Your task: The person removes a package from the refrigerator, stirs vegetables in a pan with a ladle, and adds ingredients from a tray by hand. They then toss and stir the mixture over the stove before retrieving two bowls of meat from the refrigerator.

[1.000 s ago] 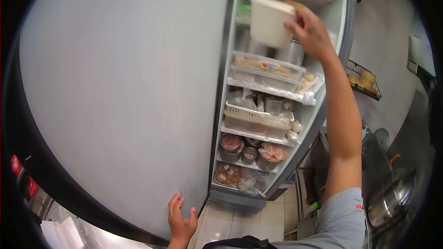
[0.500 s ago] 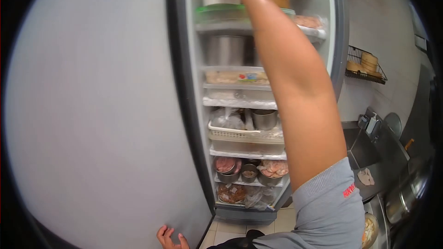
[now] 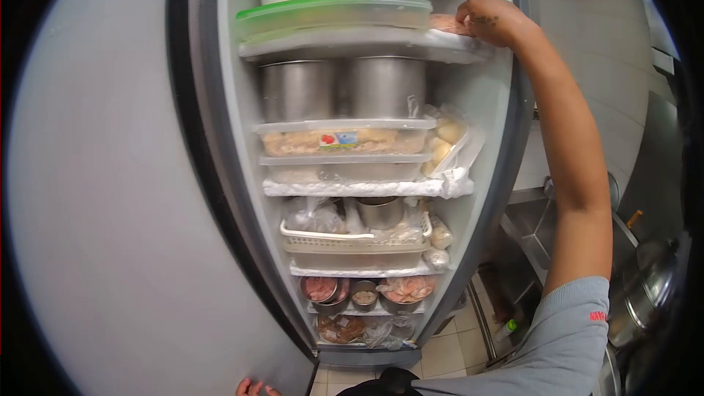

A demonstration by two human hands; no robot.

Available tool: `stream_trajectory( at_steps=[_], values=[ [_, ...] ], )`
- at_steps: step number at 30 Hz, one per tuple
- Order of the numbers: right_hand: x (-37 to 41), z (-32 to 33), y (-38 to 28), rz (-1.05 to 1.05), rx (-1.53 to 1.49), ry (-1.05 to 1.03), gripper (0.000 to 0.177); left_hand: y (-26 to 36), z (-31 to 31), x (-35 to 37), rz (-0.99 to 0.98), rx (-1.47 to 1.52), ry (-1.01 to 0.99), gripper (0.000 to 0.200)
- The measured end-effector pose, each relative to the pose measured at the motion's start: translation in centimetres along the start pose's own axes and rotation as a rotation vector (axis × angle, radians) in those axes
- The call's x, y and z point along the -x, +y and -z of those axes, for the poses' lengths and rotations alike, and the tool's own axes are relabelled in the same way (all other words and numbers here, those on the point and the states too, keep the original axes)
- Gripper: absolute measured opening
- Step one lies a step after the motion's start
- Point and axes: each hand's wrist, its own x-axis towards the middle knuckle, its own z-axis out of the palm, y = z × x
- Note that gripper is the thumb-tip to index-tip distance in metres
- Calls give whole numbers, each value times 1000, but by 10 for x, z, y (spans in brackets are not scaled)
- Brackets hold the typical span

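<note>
Right grip (image 3: pixel 490 20): you're curling it over the pink packet (image 3: pixel 446 24) on the top shelf (image 3: pixel 352 42), can't tell if it's clamped.
Left grip (image 3: pixel 253 389): you're only showing fingertips by the fridge door (image 3: pixel 110 213), can't tell either.

Top shelf (image 3: pixel 352 42) is carrying a flat green-lidded container (image 3: pixel 334 13) across most of its width, and a pink packet (image 3: pixel 449 24) is lying at its right end. Second shelf (image 3: pixel 367 188), frosted along the front edge, is bearing two clear flat containers (image 3: pixel 345 152) stacked one on the other, with a bag of pale lumps (image 3: pixel 449 139) leaning just beside them on the right. Third shelf (image 3: pixel 359 270) is holding a clear bin (image 3: pixel 352 258) with a white basket (image 3: pixel 352 238) sitting in it. Fourth shelf (image 3: pixel 367 308) is carrying three steel bowls (image 3: pixel 364 293) side by side, the outer two showing pink contents. Bagged items (image 3: pixel 367 331) are lying on the fridge bottom; contents too small to tell.
</note>
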Motion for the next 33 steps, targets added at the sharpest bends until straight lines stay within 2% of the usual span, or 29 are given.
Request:
stream_trajectory(
  at_steps=[5,7,10,16,20,22,23,25,26,28,32,33],
  values=[
    [7,6,3,73,89,-41,16,-2,-16,4,-36,-125,139,13],
    [10,-2,10,210,116,114,10,-2,-20,3,-48,-118,140,12],
    [7,-7,15,269,111,193,13,-2,-18,1,-70,-96,134,12],
    [2,-15,9,349,230,214,8,-13,-11,8,-59,-31,79,14],
    [1,-13,-4,281,314,144,5,-14,-9,8,-15,29,45,16],
    [-3,-10,-1,126,111,55,8,-15,-8,10,-11,23,32,16],
    [-9,-12,5,132,115,60,8,-15,-9,11,-10,11,19,16],
    [-17,-17,11,146,324,99,13,-13,-5,8,-38,-9,9,16],
    [-21,-20,14,148,322,99,13,-13,-3,6,-75,-31,-4,16],
    [-15,-11,1,175,699,22,17,-16,-4,9,-55,-20,-13,16],
    [-24,-22,6,224,702,74,17,-16,-6,9,-59,-9,15,16],
    [-25,-21,4,165,675,26,16,-15,-5,9,-55,-10,18,16]
  ],
)
